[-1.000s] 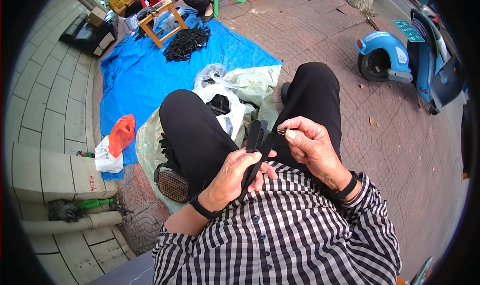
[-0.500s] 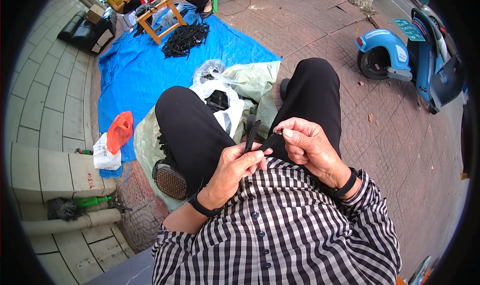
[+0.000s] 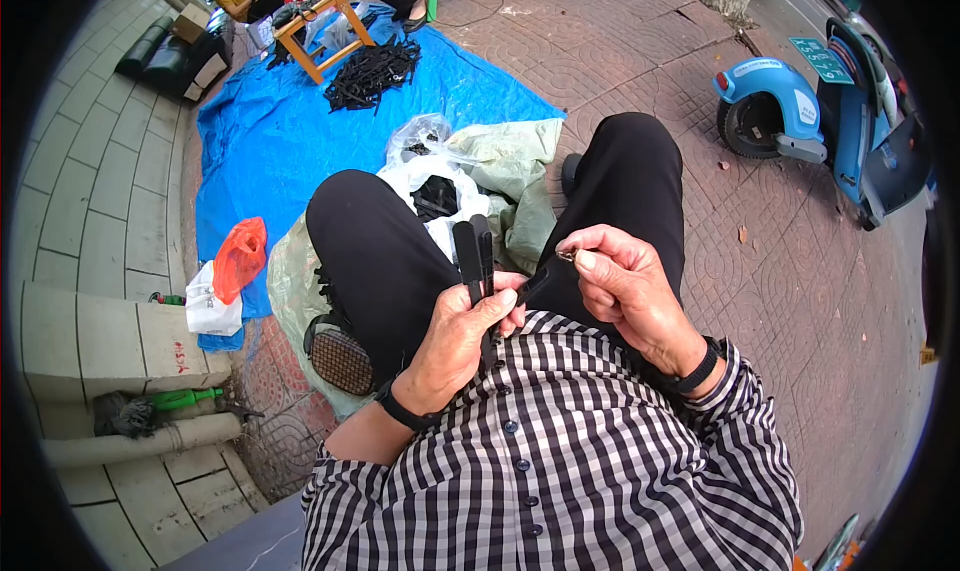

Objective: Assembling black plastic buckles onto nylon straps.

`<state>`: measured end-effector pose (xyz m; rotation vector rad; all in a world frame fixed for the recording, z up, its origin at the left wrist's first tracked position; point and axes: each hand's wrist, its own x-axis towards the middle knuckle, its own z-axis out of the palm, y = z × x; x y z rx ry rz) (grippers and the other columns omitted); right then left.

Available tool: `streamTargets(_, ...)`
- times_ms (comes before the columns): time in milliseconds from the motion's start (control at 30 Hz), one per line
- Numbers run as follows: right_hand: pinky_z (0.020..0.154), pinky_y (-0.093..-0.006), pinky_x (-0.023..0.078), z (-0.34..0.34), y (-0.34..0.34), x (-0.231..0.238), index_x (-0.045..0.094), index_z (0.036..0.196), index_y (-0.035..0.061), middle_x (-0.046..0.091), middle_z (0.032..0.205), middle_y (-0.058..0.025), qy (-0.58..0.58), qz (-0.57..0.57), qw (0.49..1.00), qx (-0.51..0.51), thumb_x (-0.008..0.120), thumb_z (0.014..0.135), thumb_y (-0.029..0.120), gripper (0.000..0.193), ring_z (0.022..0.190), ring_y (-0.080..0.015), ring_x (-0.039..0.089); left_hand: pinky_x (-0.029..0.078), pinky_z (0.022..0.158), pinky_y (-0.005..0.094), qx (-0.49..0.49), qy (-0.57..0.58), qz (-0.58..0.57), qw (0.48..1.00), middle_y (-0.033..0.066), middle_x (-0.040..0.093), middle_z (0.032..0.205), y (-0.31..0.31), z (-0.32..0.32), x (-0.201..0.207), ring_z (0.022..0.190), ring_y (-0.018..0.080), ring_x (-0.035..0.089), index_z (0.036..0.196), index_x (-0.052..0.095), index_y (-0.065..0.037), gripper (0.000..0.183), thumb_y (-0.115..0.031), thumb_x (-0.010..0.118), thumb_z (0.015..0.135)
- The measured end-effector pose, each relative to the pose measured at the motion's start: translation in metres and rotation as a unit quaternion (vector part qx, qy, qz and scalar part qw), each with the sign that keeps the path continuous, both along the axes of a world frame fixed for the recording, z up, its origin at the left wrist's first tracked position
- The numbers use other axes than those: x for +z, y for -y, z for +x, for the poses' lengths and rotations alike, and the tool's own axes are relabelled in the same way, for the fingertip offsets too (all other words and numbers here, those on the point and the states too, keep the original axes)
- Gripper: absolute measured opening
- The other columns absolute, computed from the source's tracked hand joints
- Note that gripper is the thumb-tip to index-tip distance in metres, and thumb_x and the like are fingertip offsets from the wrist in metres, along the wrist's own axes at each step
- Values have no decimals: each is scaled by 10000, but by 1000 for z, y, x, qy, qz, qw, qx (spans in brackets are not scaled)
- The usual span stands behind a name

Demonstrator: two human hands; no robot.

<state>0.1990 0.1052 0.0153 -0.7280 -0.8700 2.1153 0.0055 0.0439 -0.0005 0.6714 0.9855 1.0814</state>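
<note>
My left hand (image 3: 455,336) is closed around black straps (image 3: 468,256), whose flat, rounded ends stand up above the fingers. Another dark strap end sticks out from it toward my right hand. Between the thumb and forefinger of my right hand (image 3: 628,289) is a small shiny metal piece (image 3: 567,255), too small to make out fully. A narrow gap seems to lie between it and the nearest strap end. Both hands are over my lap. Beyond my knees, a white plastic bag (image 3: 462,193) stands open with black pieces inside.
A blue tarp (image 3: 270,161) spreads ahead, bearing a heap of black straps (image 3: 372,74) and a wooden stool (image 3: 322,36). Two other people sit at its far end. An orange bag (image 3: 240,261) lies at left by a tiled wall. A blue scooter (image 3: 770,81) is parked at right.
The straps in my left hand have turned so their flat, smooth ends now point up. My right hand has shifted slightly right and up, and the metal piece has come away from the strap end.
</note>
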Motion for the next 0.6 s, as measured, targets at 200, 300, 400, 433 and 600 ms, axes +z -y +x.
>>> streamTargets(200, 435, -172, 233, -3, 10, 2, 565, 1040, 9, 415, 567, 89, 73, 154, 985, -12, 564, 889, 130, 193, 493, 5, 307, 426, 605, 234, 1, 8, 38, 999, 59, 589, 781, 2, 2, -2, 668, 109, 530, 1028, 552, 20, 211, -140, 540, 890)
streamTargets(300, 400, -180, 192, -7, 11, -1, 551, 1052, -1, 367, 540, 85, 76, 152, 985, -23, 549, 890, 104, 193, 438, -4, 264, 422, 561, 228, -8, 20, 27, 999, 59, 586, 773, 5, 2, 4, 639, 109, 527, 1008, 554, 7, 199, -154, 539, 893)
streamTargets(400, 399, -182, 192, -5, 9, -3, 550, 1059, 4, 365, 539, 84, 65, 133, 989, -20, 551, 890, 110, 199, 435, -8, 262, 417, 526, 211, -17, 33, 15, 999, 67, 591, 777, 6, 1, 6, 614, 100, 526, 1028, 542, 12, 221, -168, 533, 900)
streamTargets(433, 399, -182, 192, -6, 9, -2, 550, 1059, 4, 365, 539, 84, 67, 134, 989, -19, 551, 890, 110, 199, 435, -8, 262, 416, 517, 200, -17, 42, 15, 999, 76, 596, 783, 7, 1, 6, 606, 92, 528, 1057, 530, 24, 248, -173, 527, 906)
streamTargets(600, 420, -175, 206, -7, 12, 1, 567, 1041, 24, 406, 557, 83, 53, 81, 995, 1, 567, 886, 125, 185, 470, -4, 297, 409, 510, 195, -24, 39, 22, 999, 76, 595, 786, 7, 0, 4, 605, 88, 525, 1068, 523, 25, 263, -188, 516, 914)
